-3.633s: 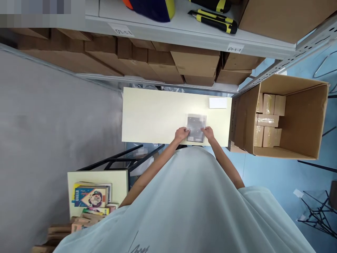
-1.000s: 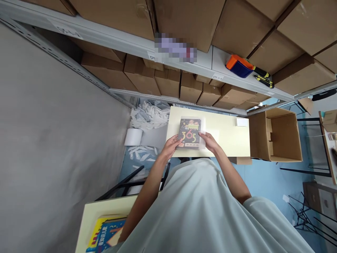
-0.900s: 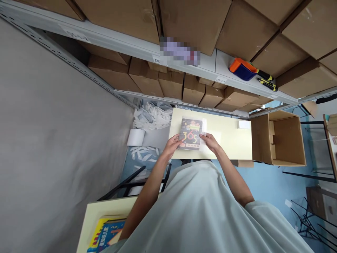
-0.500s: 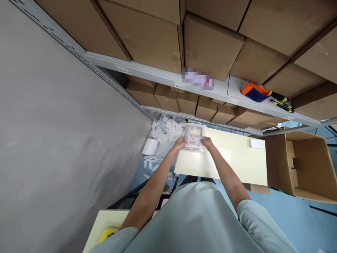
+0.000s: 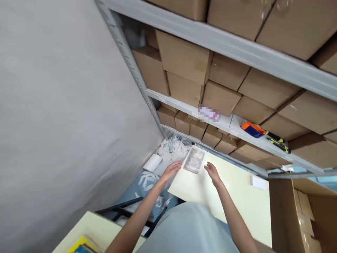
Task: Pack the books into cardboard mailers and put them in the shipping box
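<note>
A book [image 5: 194, 160] with a dark printed cover lies flat on the pale table [image 5: 234, 189], close to its far left corner. My left hand [image 5: 172, 169] hovers just left of the book, apart from it, fingers stretched out and holding nothing. On the other side, my right hand [image 5: 212, 172] is raised a little away from the book's right edge. Its fingers are spread and nothing is in them. The cover is somewhat blurred, so its print cannot be read.
Shelves with cardboard boxes [image 5: 184, 88] rise behind the table. An orange and blue holder [image 5: 252, 129] and black-yellow cutters [image 5: 279, 144] lie on one shelf. Paper scraps [image 5: 173, 147] and a white roll [image 5: 152, 163] are at left. A large open carton [image 5: 283, 207] stands right.
Both hands have let go of the book and moved apart to either side. The book now rests on the table. My view has tilted upward, showing more of the shelves.
</note>
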### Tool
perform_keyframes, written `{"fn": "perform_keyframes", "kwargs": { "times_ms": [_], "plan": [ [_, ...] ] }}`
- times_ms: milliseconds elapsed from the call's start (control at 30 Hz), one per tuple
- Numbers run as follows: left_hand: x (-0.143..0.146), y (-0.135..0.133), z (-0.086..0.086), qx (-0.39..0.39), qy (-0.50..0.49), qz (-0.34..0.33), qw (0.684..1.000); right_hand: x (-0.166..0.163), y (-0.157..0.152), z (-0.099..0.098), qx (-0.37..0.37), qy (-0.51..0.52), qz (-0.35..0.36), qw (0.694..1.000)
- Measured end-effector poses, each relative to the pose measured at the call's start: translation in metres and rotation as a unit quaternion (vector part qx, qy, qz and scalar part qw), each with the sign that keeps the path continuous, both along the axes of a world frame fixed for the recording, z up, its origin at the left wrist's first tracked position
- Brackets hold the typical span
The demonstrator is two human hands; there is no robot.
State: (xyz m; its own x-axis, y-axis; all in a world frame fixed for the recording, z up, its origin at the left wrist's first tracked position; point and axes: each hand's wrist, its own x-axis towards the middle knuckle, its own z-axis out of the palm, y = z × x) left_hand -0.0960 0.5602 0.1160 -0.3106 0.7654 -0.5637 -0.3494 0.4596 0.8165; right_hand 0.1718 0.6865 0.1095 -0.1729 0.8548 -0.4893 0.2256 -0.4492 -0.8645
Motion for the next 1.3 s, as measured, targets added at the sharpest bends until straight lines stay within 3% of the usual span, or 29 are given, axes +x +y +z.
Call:
{"fn": "perform_keyframes", "kwargs": {
  "times_ms": [167, 367, 500, 667, 867, 1033, 1167, 1300],
  "plan": [
    [0.020, -0.051, 0.041, 0.069, 0.076, 0.103, 0.989, 0.020, -0.022, 0.044, 0.073, 0.022, 0.152, 0.986],
    [0.091, -0.137, 0.085, 0.119, 0.151, 0.258, 0.947, 0.018, -0.067, 0.075, 0.106, 0.065, 0.348, 0.929],
    [0.151, -0.221, 0.096, 0.108, 0.178, 0.353, 0.912, 0.000, -0.110, 0.084, 0.080, 0.113, 0.473, 0.870],
    [0.204, -0.317, 0.102, 0.027, 0.207, 0.466, 0.860, -0.021, -0.179, 0.096, 0.037, 0.148, 0.581, 0.800],
    [0.228, -0.371, 0.112, 0.001, 0.238, 0.555, 0.797, -0.023, -0.253, 0.107, 0.033, 0.161, 0.664, 0.730],
    [0.241, -0.429, 0.127, 0.034, 0.256, 0.612, 0.748, -0.040, -0.336, 0.117, 0.031, 0.170, 0.740, 0.650],
    [0.259, -0.520, 0.129, 0.043, 0.248, 0.672, 0.696, -0.056, -0.426, 0.122, 0.039, 0.194, 0.792, 0.578],
    [0.277, -0.618, 0.116, 0.058, 0.217, 0.755, 0.616, -0.068, -0.524, 0.118, 0.022, 0.210, 0.824, 0.526]
  ]
}}
